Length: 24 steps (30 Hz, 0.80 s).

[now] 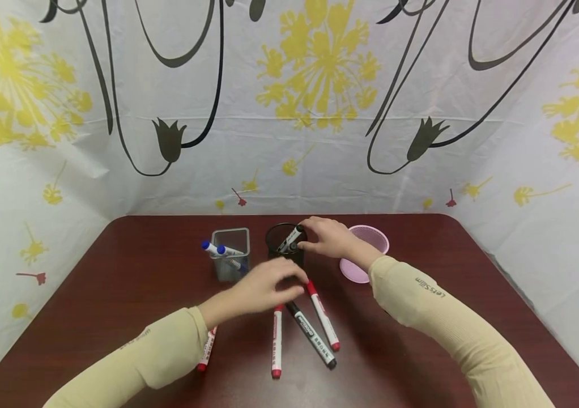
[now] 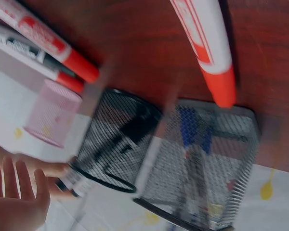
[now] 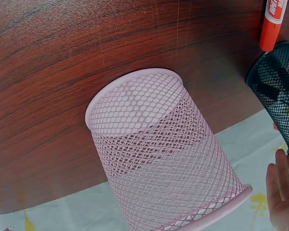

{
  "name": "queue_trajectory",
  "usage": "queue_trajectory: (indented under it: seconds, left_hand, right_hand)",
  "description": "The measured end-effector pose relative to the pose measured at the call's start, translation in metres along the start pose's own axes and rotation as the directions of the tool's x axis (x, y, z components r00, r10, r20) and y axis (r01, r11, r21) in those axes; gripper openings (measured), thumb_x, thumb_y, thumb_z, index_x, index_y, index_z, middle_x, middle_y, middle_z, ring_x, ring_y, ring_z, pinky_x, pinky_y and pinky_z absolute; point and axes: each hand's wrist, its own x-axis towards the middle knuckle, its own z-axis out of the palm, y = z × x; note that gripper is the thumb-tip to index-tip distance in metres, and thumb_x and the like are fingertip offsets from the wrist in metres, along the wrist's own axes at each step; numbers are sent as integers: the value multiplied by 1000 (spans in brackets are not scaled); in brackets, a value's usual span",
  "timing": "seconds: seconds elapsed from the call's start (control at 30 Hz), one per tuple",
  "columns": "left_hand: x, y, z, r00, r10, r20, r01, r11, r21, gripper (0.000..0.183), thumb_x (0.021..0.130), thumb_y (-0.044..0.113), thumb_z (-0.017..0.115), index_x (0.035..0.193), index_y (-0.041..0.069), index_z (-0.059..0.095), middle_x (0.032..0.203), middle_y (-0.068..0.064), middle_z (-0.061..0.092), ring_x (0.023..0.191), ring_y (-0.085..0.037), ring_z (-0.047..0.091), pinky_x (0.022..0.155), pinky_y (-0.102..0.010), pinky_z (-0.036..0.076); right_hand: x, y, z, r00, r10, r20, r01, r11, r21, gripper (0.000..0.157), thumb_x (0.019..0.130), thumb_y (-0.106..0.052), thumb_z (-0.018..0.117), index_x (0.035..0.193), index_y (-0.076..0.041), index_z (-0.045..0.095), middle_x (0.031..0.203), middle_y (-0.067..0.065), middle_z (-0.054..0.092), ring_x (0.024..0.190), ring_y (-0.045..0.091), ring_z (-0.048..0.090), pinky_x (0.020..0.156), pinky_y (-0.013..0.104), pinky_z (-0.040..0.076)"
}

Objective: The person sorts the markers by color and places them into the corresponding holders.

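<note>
At the far middle of the table, a black mesh pen cup (image 1: pixel 286 258) holds black-and-white markers (image 1: pixel 289 239) that lean toward its right rim. My right hand (image 1: pixel 331 237) is at that rim, thumb and fingers apart beside the marker ends; in the right wrist view its fingers look fairly straight. My left hand (image 1: pixel 264 286) hovers over the near side of the cup with its fingers loosely bent and nothing visible in them. Just below it lie a black marker (image 1: pixel 312 335) and red markers, one in the middle (image 1: pixel 276 343) and one to the right (image 1: pixel 324 317).
Left of the black cup stands a grey square mesh holder (image 1: pixel 228 272) with blue-capped markers (image 1: pixel 213 248) in it. A pink mesh cup (image 3: pixel 159 144) is on the right, partly behind my right forearm. Another red marker (image 1: pixel 207 350) lies beside my left sleeve. Patterned cloth (image 1: pixel 289 170) hangs behind the table.
</note>
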Motion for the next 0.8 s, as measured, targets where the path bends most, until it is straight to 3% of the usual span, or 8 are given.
queue_trajectory:
  seconds: [0.13, 0.33, 0.47, 0.63, 0.8]
  left_hand:
    - [-5, 9, 11, 988, 101, 118, -111, 991, 79, 20, 83, 26, 59, 99, 14, 62, 91, 8, 57, 85, -5, 47, 76, -18, 37]
    - [-8, 18, 24, 959, 218, 180, -251, 950, 184, 18, 82, 26, 60, 97, 18, 60, 90, 9, 56, 86, -5, 47, 78, -17, 35]
    - [-10, 23, 30, 937, 273, 217, -329, 898, 291, 17, 80, 27, 60, 96, 19, 59, 91, 10, 56, 89, -7, 48, 79, -21, 37]
    - [-11, 28, 37, 922, 282, 267, -372, 838, 399, 18, 79, 28, 62, 95, 20, 60, 91, 11, 57, 91, -8, 48, 80, -25, 37]
    - [-12, 33, 43, 892, 320, 318, -446, 733, 514, 14, 80, 29, 58, 91, 22, 59, 89, 10, 56, 90, -9, 49, 79, -27, 37]
  right_hand:
    - [0, -1, 0, 1000, -1, -2, 1, 1000, -11, 42, 79, -34, 64, 110, -6, 56, 103, 7, 58, 90, 21, 56, 71, 40, 44]
    - [0, -1, 0, 1000, 1, -1, -1, 1000, -20, 42, 79, -35, 64, 110, -7, 57, 102, 5, 58, 90, 20, 55, 70, 39, 44]
    - [0, 0, 1, 1000, -2, -4, 2, 1000, -23, 41, 79, -36, 63, 109, -8, 58, 102, 4, 58, 90, 19, 55, 70, 38, 44]
    - [0, 0, 0, 1000, 1, -2, -1, 1000, -24, 41, 79, -36, 63, 109, -8, 58, 102, 4, 58, 91, 19, 55, 70, 39, 44]
    - [0, 0, 0, 1000, 3, 3, -3, 1000, -23, 42, 80, -36, 62, 109, -7, 57, 103, 5, 58, 92, 20, 55, 71, 39, 44]
